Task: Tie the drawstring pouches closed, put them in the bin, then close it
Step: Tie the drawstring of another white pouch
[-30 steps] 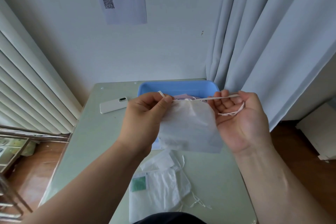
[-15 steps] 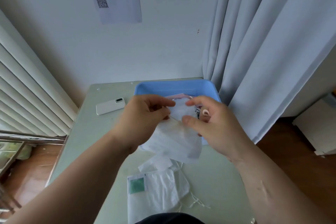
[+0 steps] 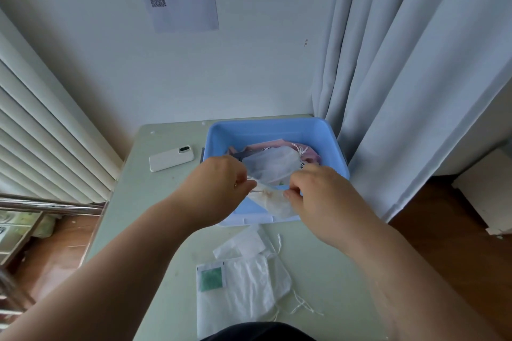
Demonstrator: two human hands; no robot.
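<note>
I hold a white drawstring pouch [image 3: 273, 201] over the near edge of the blue bin [image 3: 329, 138]. My left hand [image 3: 219, 188] pinches the gathered neck and string on the left side. My right hand [image 3: 318, 194] pinches the string on the right side, and the pouch body hangs between and below the two hands. Inside the bin lie another white pouch [image 3: 273, 165] and pink pouches [image 3: 310, 153]. Several more white pouches [image 3: 249, 285] lie loose on the table near me, one with a green patch [image 3: 212, 279].
A white phone [image 3: 171, 158] lies on the pale green table [image 3: 155, 202] left of the bin. Grey curtains [image 3: 401, 91] hang at the right, touching the bin's far corner. A radiator stands at the left, and wooden floor shows on both sides.
My hands moved forward and down over the bin with the pouch. The string, stretched wide a second ago, is now drawn in short between my fingertips at the gathered neck.
</note>
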